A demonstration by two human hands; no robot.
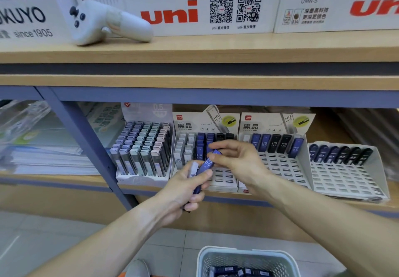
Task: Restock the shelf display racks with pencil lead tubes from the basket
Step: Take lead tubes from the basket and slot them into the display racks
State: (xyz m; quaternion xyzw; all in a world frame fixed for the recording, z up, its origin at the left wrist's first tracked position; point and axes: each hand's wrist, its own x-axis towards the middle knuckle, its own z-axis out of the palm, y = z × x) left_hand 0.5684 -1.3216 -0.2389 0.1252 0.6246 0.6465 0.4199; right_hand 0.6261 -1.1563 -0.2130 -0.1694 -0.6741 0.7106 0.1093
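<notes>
Blue tube (209, 162), marked "HB 0.5": pinched near its upper end between thumb and fingers of the right hand (235, 160), its lower part running down into the left hand (185, 187).
Left hand: curled round a small bunch of tubes, a white tube (193, 168) among them; held in front of the middle rack (224, 178).
Middle rack: white, slotted; back rows hold white, blue and black tubes, front slots bare. Header card reads "deli", "黑晶", "HB 0.5".
Right rack (280, 164): same header; one back row of blue and black "HB 0.5" tubes.
Far-right rack (345, 179): one row of dark tubes, marked "0.3" as far as can be read.
Left rack (141, 178): full of pastel-capped tubes; card behind shows "0.5".
Basket (247, 259): white, perforated, on the floor below the hands, with dark tubes inside.
Upper shelf (216, 50): wood-toned; white handheld controller (108, 23); signs reading "uni", "KUYO since 1905", "UMN-S".
</notes>
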